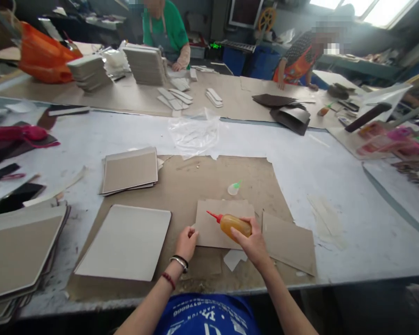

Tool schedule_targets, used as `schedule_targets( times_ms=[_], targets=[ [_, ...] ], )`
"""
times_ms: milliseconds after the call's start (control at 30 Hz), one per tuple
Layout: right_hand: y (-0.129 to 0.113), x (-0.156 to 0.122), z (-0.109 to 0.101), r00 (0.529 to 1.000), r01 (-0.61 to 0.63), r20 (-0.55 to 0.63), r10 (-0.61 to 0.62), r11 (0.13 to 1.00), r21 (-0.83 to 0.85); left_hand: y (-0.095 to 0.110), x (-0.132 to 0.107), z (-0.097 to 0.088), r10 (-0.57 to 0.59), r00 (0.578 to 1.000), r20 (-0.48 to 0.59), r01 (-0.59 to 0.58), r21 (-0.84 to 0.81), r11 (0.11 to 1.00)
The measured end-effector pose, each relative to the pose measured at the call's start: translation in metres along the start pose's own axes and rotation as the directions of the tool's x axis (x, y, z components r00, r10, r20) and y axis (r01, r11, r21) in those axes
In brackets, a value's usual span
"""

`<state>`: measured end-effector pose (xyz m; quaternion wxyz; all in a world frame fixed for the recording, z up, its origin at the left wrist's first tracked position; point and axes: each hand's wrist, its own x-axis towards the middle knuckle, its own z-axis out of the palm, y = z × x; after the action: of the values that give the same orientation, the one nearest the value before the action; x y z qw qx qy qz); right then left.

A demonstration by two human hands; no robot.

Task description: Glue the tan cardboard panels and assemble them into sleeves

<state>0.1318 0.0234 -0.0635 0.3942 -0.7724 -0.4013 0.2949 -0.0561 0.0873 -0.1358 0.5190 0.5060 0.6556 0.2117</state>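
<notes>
My right hand point(253, 239) is wrapped round an amber glue bottle point(232, 224) with a red nozzle pointing left over a small brown cardboard piece point(216, 223). My left hand point(186, 243) presses its closed fingers on the lower left corner of that piece. Both rest on a large brown cardboard mat point(195, 181). A white rounded board point(125, 242) lies to the left, another brown piece point(289, 239) to the right. A small cap with a green tip point(233, 188) sits just beyond.
A stack of brown boards point(130, 171) lies at the mat's far left, a bigger stack point(17, 251) at the table's left edge. A clear plastic bag point(194, 131) lies further back. Two other people work at the far table among stacked boards point(145, 64).
</notes>
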Motion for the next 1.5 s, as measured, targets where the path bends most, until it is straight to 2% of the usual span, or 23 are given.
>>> schedule_targets(
  times_ms=[200,500,767,1067,1300,1500],
  targets=[
    [-0.005,0.016,0.017,0.997,0.083,0.000,-0.084,0.990,-0.113,0.005,0.000,0.000,-0.009,0.999,0.041,0.011,-0.053,0.999],
    [-0.015,0.032,0.026,0.987,0.159,0.044,-0.152,0.953,-0.258,0.005,0.001,-0.001,-0.046,0.995,0.088,0.053,-0.076,0.996],
    [-0.018,0.032,0.022,0.988,0.148,0.088,-0.127,0.945,-0.293,0.005,0.001,-0.002,-0.041,0.994,0.101,0.051,-0.104,0.993],
    [-0.022,0.037,0.026,0.987,0.162,0.071,-0.148,0.944,-0.288,0.006,0.000,-0.003,-0.053,0.994,0.099,0.065,-0.128,0.990],
    [-0.022,0.024,0.017,0.985,0.154,0.119,-0.122,0.938,-0.312,0.001,0.001,-0.002,-0.109,0.980,0.169,0.140,-0.185,0.973],
    [-0.026,0.013,0.009,0.985,0.128,0.152,-0.083,0.940,-0.316,0.004,0.001,-0.006,-0.123,0.974,0.188,0.160,-0.194,0.968]
  ],
)
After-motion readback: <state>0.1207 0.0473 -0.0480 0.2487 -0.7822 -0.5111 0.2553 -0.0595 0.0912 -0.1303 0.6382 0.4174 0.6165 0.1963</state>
